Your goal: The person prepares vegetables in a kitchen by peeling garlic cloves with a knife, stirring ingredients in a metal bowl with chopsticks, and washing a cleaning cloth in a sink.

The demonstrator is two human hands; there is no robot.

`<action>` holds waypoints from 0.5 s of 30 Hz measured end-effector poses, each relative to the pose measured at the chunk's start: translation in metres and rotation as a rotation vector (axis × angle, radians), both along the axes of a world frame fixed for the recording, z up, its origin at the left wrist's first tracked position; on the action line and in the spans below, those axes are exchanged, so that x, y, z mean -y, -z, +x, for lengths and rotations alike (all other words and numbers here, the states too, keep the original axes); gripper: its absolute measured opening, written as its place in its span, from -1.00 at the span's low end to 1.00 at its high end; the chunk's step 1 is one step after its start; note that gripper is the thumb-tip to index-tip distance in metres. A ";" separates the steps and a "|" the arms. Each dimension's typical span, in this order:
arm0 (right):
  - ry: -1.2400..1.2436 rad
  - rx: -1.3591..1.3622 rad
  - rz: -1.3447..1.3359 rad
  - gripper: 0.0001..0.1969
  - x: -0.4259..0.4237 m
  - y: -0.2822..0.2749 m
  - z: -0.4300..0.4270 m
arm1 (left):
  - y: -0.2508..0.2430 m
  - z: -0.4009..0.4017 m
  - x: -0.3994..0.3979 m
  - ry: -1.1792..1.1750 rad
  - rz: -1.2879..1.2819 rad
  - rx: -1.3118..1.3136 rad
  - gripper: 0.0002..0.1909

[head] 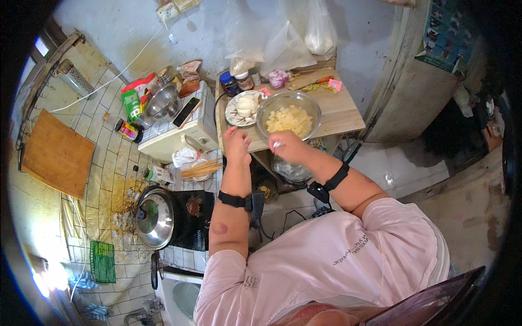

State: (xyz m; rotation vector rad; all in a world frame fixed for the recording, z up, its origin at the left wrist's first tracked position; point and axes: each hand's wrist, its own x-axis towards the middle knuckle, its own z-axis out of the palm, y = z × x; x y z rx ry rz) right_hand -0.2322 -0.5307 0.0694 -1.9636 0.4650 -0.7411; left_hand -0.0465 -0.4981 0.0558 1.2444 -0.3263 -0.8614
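My left hand is raised at the front edge of the wooden table, its fingers apart and nothing visible in it. Just beyond it a patterned plate holds pale, rounded pieces of food. At the near rim of a clear bowl, my right hand is closed around a small white object, mostly hidden by the fingers; its kind cannot be told. Pale yellow diced food lies in the bowl. Black straps with devices circle both forearms.
An orange-handled tool, peelings, a purple-and-white bulb and jars are at the table's back. Left stand a phone, a metal bowl, wooden chopsticks and a metal pan. Plastic bags hang above the table.
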 end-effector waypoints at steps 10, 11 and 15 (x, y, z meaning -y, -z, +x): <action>0.509 -0.223 -0.142 -0.81 0.233 0.019 -0.118 | -0.043 -0.091 0.085 0.289 0.082 0.020 -0.70; 0.553 -0.321 -0.206 -0.78 0.272 0.040 -0.134 | -0.043 -0.100 0.101 0.288 0.135 0.040 -0.70; 0.457 -0.462 0.114 -0.67 0.342 0.039 -0.153 | -0.027 -0.117 0.141 0.260 0.206 0.066 -0.73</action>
